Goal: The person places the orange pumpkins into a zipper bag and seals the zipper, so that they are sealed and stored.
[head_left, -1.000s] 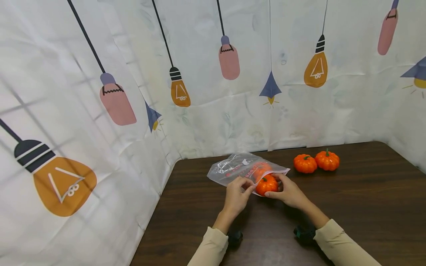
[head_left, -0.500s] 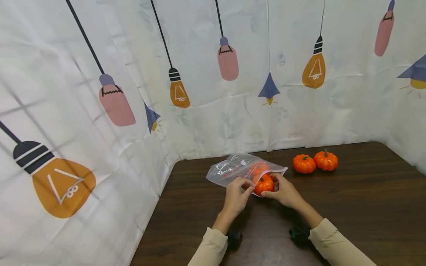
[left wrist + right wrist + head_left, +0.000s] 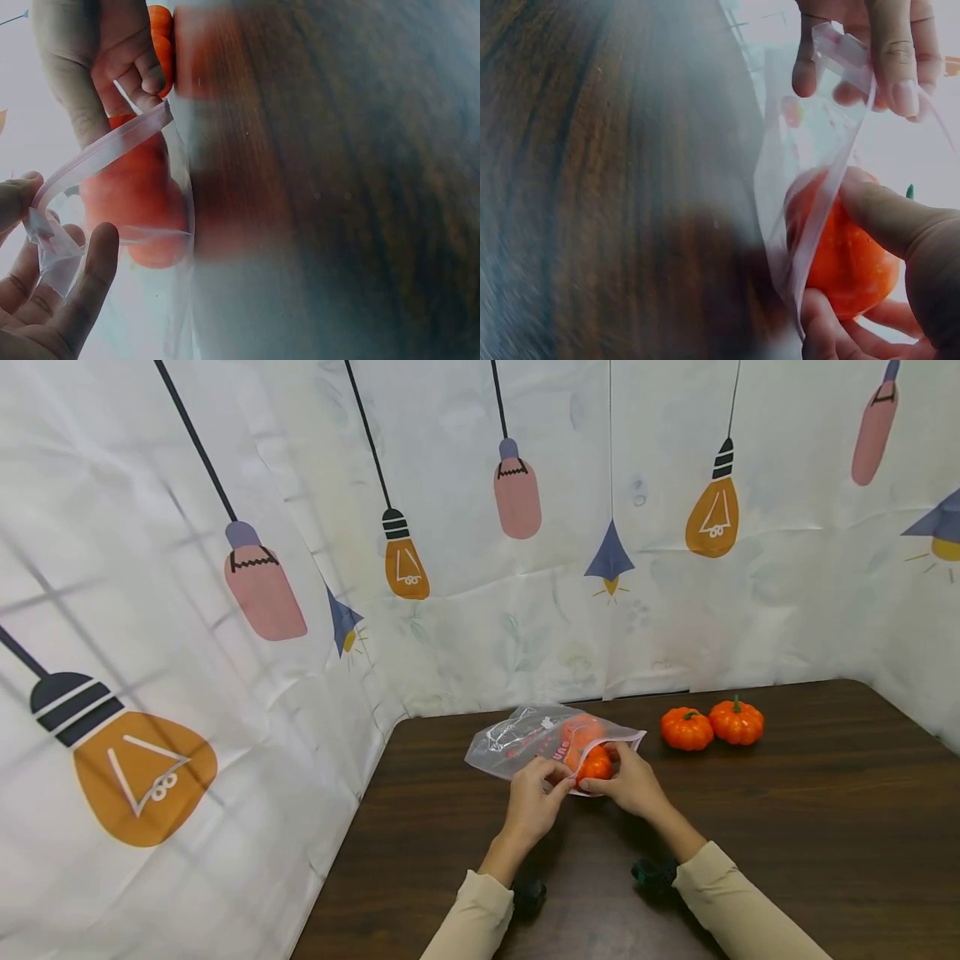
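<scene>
A clear zip bag (image 3: 498,747) with pink lettering lies on the table, its mouth facing the two hands. My left hand (image 3: 534,797) pinches the bag's edge between thumb and fingers, as the left wrist view also shows. At the mouth, my right hand (image 3: 633,781) grips a small orange pumpkin (image 3: 855,266), thumb on one side and fingers on the other. That pumpkin sits partly inside the bag, the plastic rim across it. Deeper in, another orange pumpkin (image 3: 579,732) shows through the plastic.
Two more orange pumpkins, a left one (image 3: 686,729) and a right one (image 3: 737,722), stand side by side on the dark wood table (image 3: 825,810), right of the bag. A white curtain (image 3: 465,635) printed with lamps hangs behind and to the left.
The right hand has moved left and slightly forward, carrying its pumpkin further into the bag's mouth. The left hand keeps its pinch on the bag's edge in nearly the same place.
</scene>
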{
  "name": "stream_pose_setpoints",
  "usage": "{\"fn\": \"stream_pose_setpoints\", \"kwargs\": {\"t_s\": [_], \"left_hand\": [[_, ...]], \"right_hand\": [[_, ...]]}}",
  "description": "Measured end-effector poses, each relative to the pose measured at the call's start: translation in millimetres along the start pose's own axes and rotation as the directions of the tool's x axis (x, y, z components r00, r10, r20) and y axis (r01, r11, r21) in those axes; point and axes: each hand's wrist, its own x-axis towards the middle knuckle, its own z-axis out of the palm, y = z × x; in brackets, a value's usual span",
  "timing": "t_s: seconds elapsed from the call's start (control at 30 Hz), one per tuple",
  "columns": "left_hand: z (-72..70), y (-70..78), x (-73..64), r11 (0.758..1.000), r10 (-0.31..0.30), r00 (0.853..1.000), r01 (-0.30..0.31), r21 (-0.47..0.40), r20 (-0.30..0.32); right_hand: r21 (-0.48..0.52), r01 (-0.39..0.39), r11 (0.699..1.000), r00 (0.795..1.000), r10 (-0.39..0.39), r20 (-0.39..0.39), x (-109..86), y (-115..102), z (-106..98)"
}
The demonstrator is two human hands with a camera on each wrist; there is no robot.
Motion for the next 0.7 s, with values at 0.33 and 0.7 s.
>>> {"fn": "stream_pose_setpoints", "kwargs": {"t_s": [0.33,0.7], "left_hand": [[0.3,-2.3,-0.7,1.0,-0.001,1.0,0.001,0.0,-0.007],[-1.4,-3.3,0.7,1.0,-0.006,1.0,0.007,0.012,-0.016]], "right_hand": [[0.026,-0.013,1.0,0.999,0.012,0.033,-1.2,-0.3,6.7],[0.077,0.024,0.997,0.992,-0.033,0.119,-0.5,1.7,5.8]]}}
